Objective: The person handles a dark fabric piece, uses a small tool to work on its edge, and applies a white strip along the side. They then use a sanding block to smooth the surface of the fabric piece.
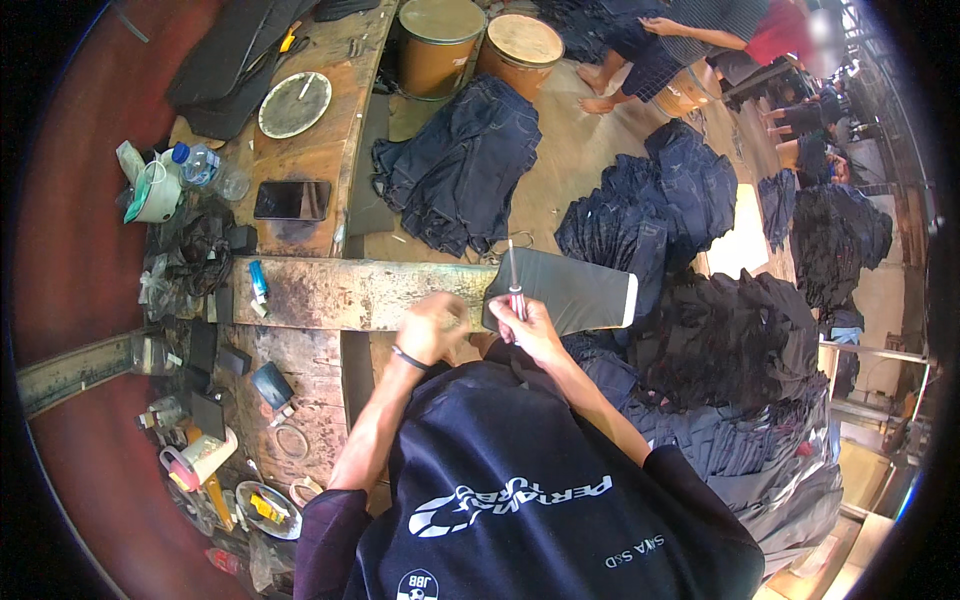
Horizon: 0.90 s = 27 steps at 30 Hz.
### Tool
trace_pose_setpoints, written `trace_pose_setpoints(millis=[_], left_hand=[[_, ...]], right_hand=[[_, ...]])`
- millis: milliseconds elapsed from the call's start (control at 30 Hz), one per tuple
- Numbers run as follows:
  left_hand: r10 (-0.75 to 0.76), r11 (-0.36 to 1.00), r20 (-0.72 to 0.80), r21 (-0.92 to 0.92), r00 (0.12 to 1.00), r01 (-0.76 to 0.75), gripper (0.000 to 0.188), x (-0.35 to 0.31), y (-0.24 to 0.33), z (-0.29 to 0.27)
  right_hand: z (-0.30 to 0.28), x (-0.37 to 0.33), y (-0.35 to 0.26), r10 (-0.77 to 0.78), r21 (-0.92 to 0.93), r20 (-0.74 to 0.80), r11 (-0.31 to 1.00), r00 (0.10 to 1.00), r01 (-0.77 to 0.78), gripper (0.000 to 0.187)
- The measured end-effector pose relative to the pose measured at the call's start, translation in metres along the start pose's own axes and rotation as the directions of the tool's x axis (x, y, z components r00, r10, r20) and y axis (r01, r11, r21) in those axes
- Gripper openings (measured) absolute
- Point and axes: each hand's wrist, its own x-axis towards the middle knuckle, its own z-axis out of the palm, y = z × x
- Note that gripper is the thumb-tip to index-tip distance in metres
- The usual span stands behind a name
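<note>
My right hand (530, 332) is closed round the red-and-pale handle of a screwdriver (515, 280). Its thin metal shaft points away from me, over a dark, cloth-covered board (570, 290) with a pale end. To the left, my left hand (432, 328) is smeared by motion at the near edge of a worn wooden plank (350, 285). Its fingers are too blurred to show whether they hold anything. A dark band circles the left wrist.
Stacks of dark jeans (465, 160) and more dark garments (730, 330) lie ahead and to the right. On the left bench are a phone (292, 200), a round lid (295, 105) and a plastic bottle (196, 163). Drums (440, 50) stand beyond; another person (690, 40) sits far right.
</note>
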Motion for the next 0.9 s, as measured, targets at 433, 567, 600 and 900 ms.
trace_pose_setpoints(millis=[433,567,600,900], left_hand=[[0.201,0.958,0.247,0.152,0.948,-0.242,0.036,0.017,-0.013,0.042],[0.179,0.883,0.169,0.406,0.969,-0.234,0.059,0.028,-0.029,0.048],[0.178,0.883,0.174,0.407,0.969,-0.235,0.060,0.028,-0.032,0.049],[0.127,0.904,0.212,0.378,0.969,-0.201,0.055,0.026,-0.038,0.052]], right_hand=[[-0.019,0.003,0.010,-0.055,-0.047,-0.079,0.998,0.995,0.052,0.018],[-0.015,0.020,0.006,-0.151,-0.030,-0.120,0.988,0.981,0.149,0.016],[-0.012,0.024,0.006,-0.159,-0.050,-0.122,0.987,0.980,0.154,0.016],[0.000,0.036,0.024,-0.236,-0.366,-0.224,0.919,0.946,0.143,0.018]])
